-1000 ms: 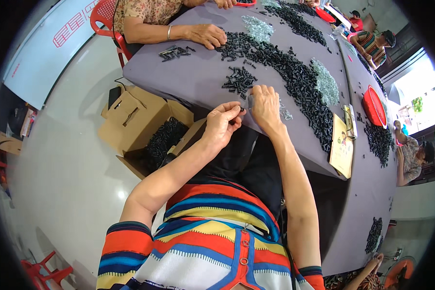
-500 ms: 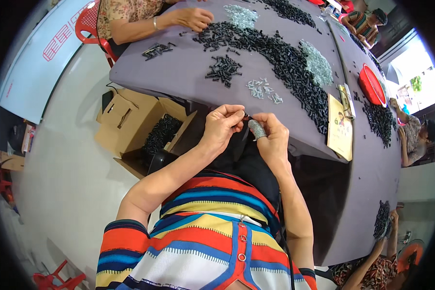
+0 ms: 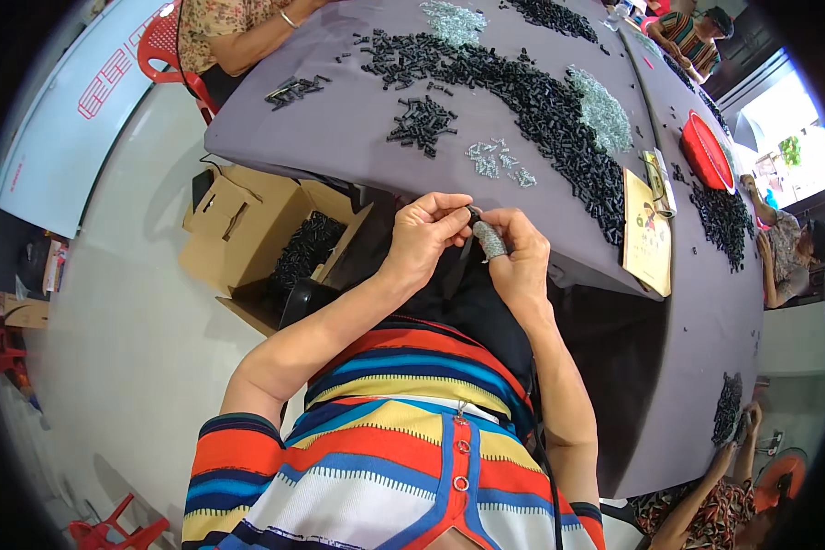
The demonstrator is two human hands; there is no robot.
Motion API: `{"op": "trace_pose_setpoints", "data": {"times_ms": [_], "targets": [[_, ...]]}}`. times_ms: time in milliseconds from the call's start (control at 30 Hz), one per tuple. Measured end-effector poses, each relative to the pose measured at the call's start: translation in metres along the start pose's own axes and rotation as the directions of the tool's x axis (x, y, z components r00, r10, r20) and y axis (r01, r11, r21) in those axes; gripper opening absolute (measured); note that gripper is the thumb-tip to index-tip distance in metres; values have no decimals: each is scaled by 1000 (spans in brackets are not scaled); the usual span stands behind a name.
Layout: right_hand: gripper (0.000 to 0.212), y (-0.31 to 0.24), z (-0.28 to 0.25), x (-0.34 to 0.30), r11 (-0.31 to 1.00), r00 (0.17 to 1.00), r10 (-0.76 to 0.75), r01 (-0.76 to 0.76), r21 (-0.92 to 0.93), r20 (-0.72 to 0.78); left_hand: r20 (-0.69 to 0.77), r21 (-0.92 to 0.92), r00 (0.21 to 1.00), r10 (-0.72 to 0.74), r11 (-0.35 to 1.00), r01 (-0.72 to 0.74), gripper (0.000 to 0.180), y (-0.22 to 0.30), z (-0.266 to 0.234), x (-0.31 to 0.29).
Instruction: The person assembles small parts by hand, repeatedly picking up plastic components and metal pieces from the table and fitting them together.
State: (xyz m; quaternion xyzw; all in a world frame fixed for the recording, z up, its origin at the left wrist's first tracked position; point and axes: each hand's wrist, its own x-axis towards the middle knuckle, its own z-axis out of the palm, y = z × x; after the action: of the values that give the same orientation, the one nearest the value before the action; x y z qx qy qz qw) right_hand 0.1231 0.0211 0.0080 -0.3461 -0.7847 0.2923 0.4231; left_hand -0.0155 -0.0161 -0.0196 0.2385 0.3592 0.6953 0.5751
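Just off the table's near edge, above my lap, my two hands meet fingertip to fingertip. My left hand (image 3: 420,240) pinches a small black cylindrical piece (image 3: 473,215) between thumb and forefinger. My right hand (image 3: 521,266) closes on the same piece from the other side. A silvery-grey speckled cover (image 3: 489,240) appears wrapped around one finger of the right hand. Fingertips hide most of the black piece. Beyond my hands, a small group of clear pieces (image 3: 495,161) and a small heap of black pieces (image 3: 422,125) lie on the table.
The grey-covered table (image 3: 339,137) carries a long black heap (image 3: 550,119) and clear heaps (image 3: 600,110). A booklet (image 3: 647,234) and red basket (image 3: 708,154) lie to the right. A cardboard box (image 3: 247,220) of black pieces stands at left. Other people sit around the table.
My hands stay together, with fingertips shifted slightly around the black piece. At the upper left, another person's hand has drawn back from the black heap toward the top edge.
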Motion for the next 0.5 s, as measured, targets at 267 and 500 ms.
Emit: {"op": "trace_pose_setpoints", "data": {"times_ms": [267,500], "targets": [[28,-2,-2,1,974,979,-205,206,-89,22,-5,117,997,75,990,-74,12,2,1,-2],[35,-3,-2,-2,912,938,-330,347,-218,108,28,346,988,149,926,-150,8,7,1,-5]]}}
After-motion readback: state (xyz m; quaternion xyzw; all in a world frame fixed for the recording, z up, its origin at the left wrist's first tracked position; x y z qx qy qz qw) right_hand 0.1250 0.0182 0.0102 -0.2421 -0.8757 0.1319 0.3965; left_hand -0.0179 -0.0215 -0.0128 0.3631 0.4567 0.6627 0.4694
